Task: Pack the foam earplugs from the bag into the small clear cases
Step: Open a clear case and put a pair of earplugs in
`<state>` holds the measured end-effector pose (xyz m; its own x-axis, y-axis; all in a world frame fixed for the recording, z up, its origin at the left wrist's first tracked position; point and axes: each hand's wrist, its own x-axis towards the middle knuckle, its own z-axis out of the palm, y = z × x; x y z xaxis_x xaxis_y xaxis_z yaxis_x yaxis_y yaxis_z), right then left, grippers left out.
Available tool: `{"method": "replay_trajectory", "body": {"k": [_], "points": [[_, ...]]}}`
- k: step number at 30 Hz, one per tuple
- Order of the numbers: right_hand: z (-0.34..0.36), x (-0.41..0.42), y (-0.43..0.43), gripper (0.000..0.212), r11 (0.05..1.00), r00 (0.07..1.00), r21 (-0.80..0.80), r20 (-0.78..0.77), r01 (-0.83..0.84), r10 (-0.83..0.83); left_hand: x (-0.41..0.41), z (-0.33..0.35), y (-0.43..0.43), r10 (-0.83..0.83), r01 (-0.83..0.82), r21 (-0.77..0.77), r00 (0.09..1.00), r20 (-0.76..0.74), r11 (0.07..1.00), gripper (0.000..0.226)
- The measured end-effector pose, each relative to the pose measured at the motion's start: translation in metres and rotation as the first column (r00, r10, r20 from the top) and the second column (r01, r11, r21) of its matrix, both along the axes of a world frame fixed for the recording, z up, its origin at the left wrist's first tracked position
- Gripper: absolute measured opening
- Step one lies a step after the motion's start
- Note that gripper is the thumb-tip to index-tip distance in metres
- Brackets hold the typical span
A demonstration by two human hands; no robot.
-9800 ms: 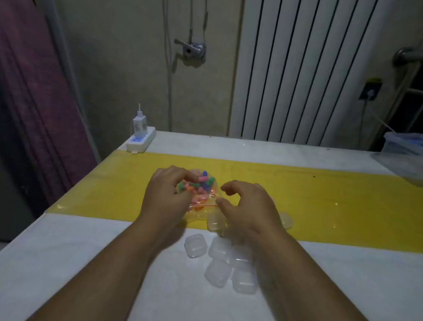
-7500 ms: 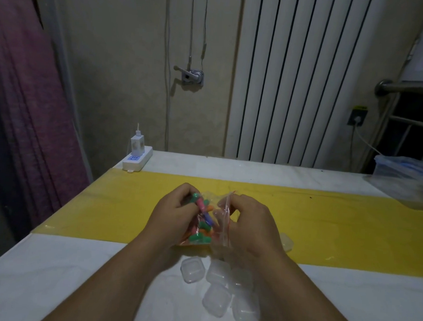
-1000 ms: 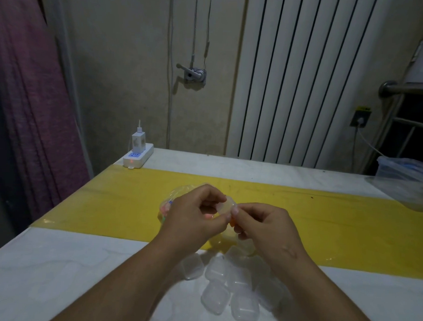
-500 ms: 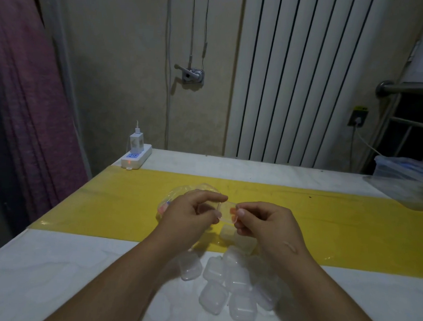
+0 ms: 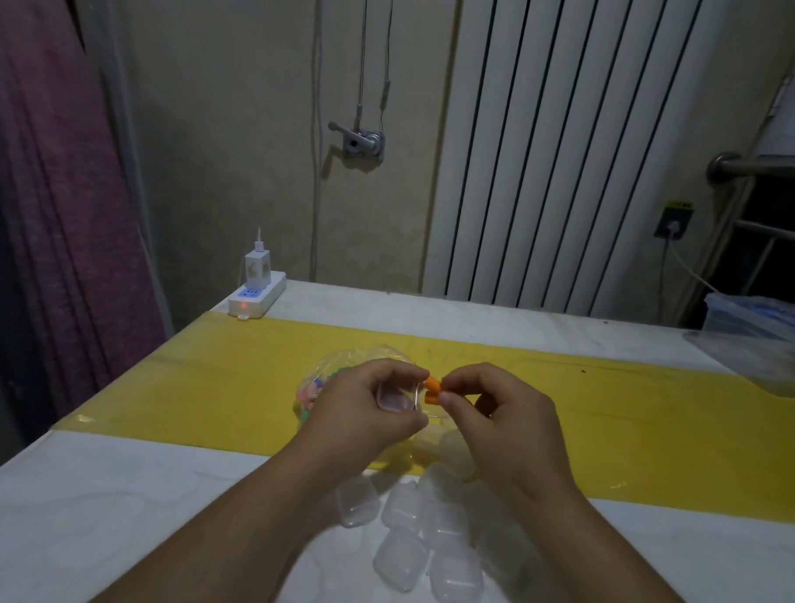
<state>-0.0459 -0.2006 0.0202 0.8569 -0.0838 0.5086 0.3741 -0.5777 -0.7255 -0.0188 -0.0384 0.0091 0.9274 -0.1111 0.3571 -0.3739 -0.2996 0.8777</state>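
Observation:
My left hand (image 5: 363, 413) grips a small clear case (image 5: 397, 397) with its opening facing me, held above the yellow strip. My right hand (image 5: 500, 419) pinches orange foam earplugs (image 5: 432, 389) at the case's right edge. Behind my left hand lies the clear bag (image 5: 333, 380) with several coloured earplugs inside, mostly hidden by the hand. Several more clear cases (image 5: 404, 529) lie clustered on the white table near my forearms, and a couple (image 5: 453, 445) sit on the yellow strip under my hands.
A yellow strip (image 5: 654, 426) crosses the white table (image 5: 104, 516). A white power strip with a charger (image 5: 256, 290) sits at the back left corner. A clear plastic box (image 5: 763, 340) stands at the right edge. A radiator and wall are behind the table.
The bag has been set down behind my left hand. My left hand now holds an open case toward me, and my right hand has brought orange earplugs up to its edge.

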Motion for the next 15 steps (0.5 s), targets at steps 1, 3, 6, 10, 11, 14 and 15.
{"method": "replay_trajectory", "body": {"k": [1,3,6,10,11,14,15], "points": [[-0.0004,0.0003,-0.0007,0.015,1.0,1.0,-0.019,0.006,-0.002,0.002,0.0,0.0001,0.0003,-0.005,0.005,-0.014,1.0,-0.008,1.0,0.038],[-0.0018,0.0011,-0.0006,0.011,0.997,1.0,-0.083,0.023,0.003,-0.001,-0.0002,0.0004,0.0008,-0.01,0.009,-0.039,1.0,-0.02,0.999,0.038],[-0.0045,0.0044,-0.0011,0.007,0.979,0.994,-0.196,0.1,0.062,-0.043,0.0001,0.0,0.0013,-0.024,0.02,-0.089,0.999,-0.045,0.996,0.038],[-0.0063,0.0078,-0.0023,0.008,0.971,0.995,-0.218,0.06,0.096,-0.084,0.0,-0.0009,0.0016,-0.033,0.024,-0.125,0.997,-0.067,0.992,0.038],[-0.0075,0.0088,-0.0023,0.009,0.972,0.996,-0.216,0.045,0.09,-0.082,-0.0002,-0.0008,0.0016,-0.035,0.026,-0.129,0.997,-0.072,0.991,0.038],[-0.0078,0.0098,-0.0001,0.005,0.984,0.997,-0.163,0.006,0.073,-0.073,-0.0006,-0.0017,0.0017,-0.042,0.032,-0.122,0.996,-0.076,0.992,0.037],[-0.0072,0.0093,0.0006,0.003,0.99,0.998,-0.12,-0.002,0.068,-0.069,-0.0006,-0.0015,0.0016,-0.041,0.032,-0.116,0.996,-0.074,0.993,0.037]]}}
